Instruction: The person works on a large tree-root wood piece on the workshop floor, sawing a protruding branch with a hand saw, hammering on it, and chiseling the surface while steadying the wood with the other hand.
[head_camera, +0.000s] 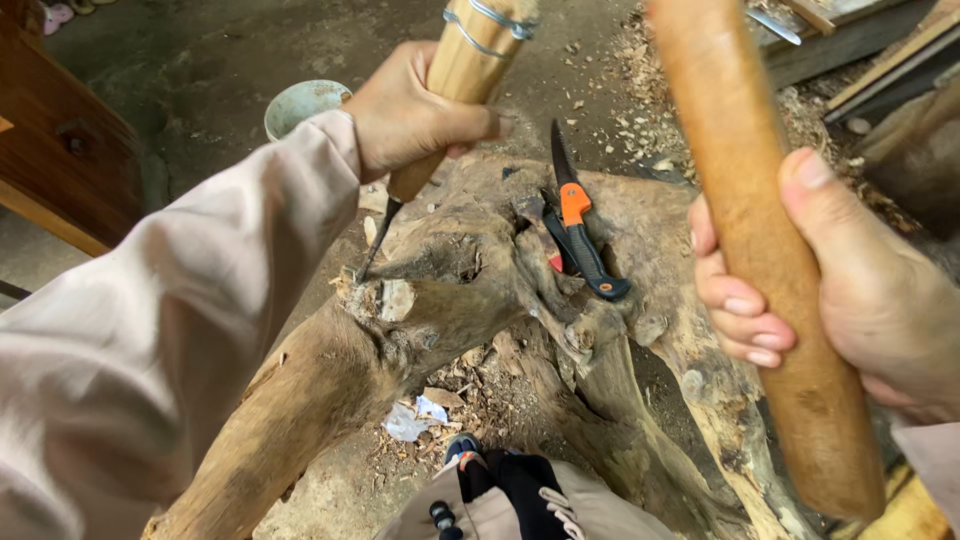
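Note:
My left hand (410, 115) grips the wooden handle of a chisel (455, 80), which has metal wire bands near its top. The dark blade (378, 240) slants down to a freshly cut pale spot on a big gnarled tree root (440, 300). My right hand (850, 290) holds a thick round wooden mallet stick (750, 200), raised at the right, well apart from the chisel. A folding saw with an orange and black handle (580, 230) lies on top of the root between my hands.
Wood chips litter the dirt floor (200, 70) around the root. A pale round bowl (300, 102) stands behind my left arm. Dark wooden furniture (50, 150) is at the left, planks (880, 60) at the back right. My shoe (462, 450) is below the root.

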